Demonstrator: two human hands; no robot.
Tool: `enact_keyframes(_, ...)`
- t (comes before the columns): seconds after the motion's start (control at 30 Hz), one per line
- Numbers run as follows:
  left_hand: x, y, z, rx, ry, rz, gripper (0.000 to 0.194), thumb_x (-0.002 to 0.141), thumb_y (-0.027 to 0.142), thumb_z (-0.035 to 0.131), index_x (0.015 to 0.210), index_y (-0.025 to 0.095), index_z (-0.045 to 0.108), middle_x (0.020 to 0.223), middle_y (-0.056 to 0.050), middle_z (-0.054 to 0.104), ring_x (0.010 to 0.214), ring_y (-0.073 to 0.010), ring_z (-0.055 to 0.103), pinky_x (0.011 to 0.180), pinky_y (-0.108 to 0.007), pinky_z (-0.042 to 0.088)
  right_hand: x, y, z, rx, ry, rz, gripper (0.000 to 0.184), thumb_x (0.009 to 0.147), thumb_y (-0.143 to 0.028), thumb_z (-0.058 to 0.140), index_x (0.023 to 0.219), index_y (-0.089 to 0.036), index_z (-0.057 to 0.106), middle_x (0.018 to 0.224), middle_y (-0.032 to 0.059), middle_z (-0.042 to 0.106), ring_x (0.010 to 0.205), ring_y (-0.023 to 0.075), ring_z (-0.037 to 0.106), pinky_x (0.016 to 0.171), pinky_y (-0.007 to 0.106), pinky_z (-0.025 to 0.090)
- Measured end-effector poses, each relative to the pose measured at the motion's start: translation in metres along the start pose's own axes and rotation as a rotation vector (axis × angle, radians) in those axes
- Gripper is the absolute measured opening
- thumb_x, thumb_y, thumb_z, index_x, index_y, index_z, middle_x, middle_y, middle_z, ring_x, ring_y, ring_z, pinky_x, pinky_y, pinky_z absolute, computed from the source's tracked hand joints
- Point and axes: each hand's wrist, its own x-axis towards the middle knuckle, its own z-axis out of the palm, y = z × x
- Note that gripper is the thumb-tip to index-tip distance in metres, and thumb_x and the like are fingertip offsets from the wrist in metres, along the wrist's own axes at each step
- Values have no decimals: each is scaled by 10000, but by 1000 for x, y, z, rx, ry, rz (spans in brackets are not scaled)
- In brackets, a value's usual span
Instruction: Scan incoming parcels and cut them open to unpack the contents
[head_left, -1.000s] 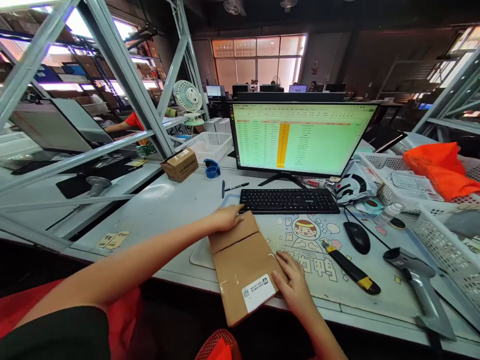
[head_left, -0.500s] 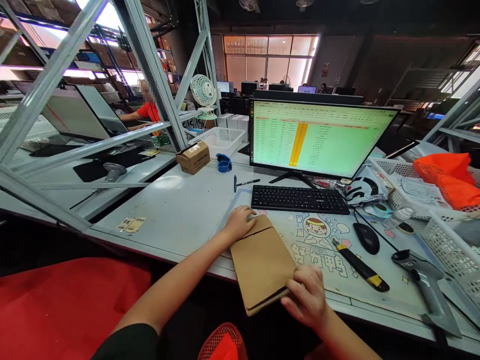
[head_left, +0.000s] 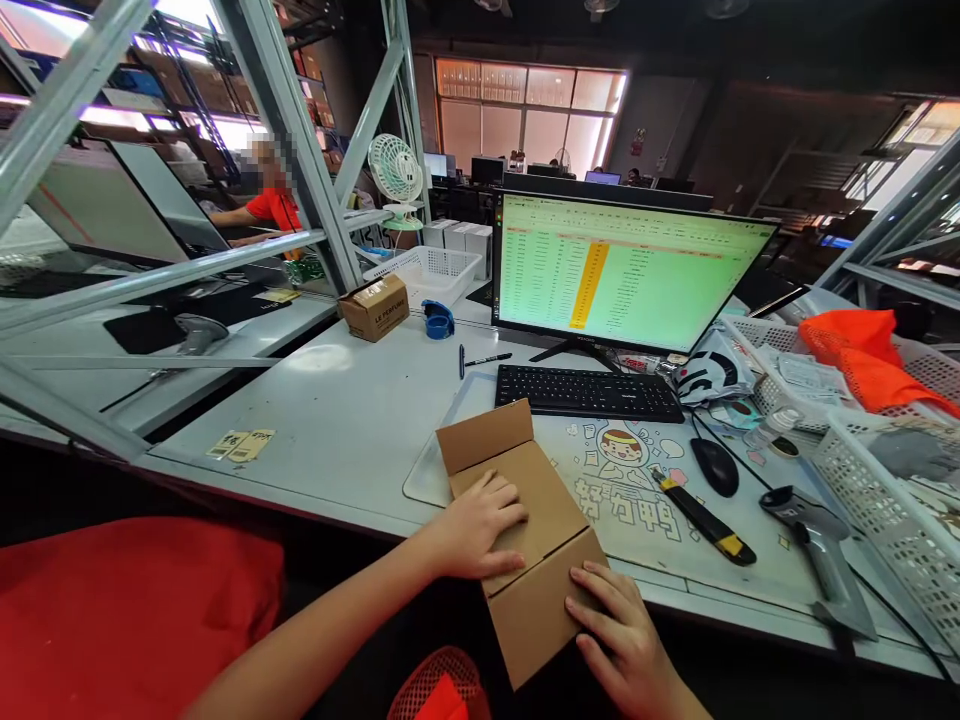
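A flat brown cardboard box (head_left: 525, 520) lies at the near edge of the desk and hangs over it, with one flap raised at the far end and another folded down toward me. My left hand (head_left: 480, 525) rests flat on the box's top panel, fingers stretched out. My right hand (head_left: 619, 630) presses on the near folded flap at its right side, fingers curled over the cardboard. The box sits partly on a printed desk mat (head_left: 637, 490).
Behind the box are a black keyboard (head_left: 589, 392), a monitor (head_left: 626, 270), a mouse (head_left: 714, 466), a yellow-black utility knife (head_left: 705, 520) and a grey barcode scanner (head_left: 821, 555). White baskets (head_left: 885, 490) stand right. A small brown carton (head_left: 373, 307) is back left. Another person (head_left: 266, 205) sits beyond the steel frame.
The box has been turned and unfolded: a flap now stands up at the far end. My left hand moved from its far end onto the top; my right hand shifted to the near flap.
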Motion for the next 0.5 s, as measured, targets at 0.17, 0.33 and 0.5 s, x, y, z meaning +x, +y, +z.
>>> enact_keyframes(0.17, 18, 7, -5, 60, 3, -33, 555, 854, 721, 545, 1018, 200, 646, 1078, -98, 579, 1033, -284, 516, 944, -432, 417, 32, -5, -24, 98, -140, 125, 220, 952, -218, 547, 1091, -297, 697, 1188, 58, 678, 1104, 240, 614, 930, 421, 546)
enact_keyframes(0.33, 31, 11, -5, 35, 126, 44, 582, 955, 673, 333, 712, 211, 591, 862, -83, 609, 847, -240, 533, 802, -409, 412, 48, -13, -27, 145, -192, 165, 173, 968, -222, 530, 1027, -265, 686, 1107, 65, 672, 1066, 237, 604, 908, 415, 532)
enact_keyframes(0.5, -11, -2, -4, -55, 685, 46, 602, 963, 613, 84, 528, 257, 297, 499, -30, 396, 539, -203, 385, 599, -413, 334, 56, -19, -15, 108, -185, 250, 153, 961, -244, 538, 859, -247, 651, 1051, 62, 658, 983, 231, 608, 847, 400, 537)
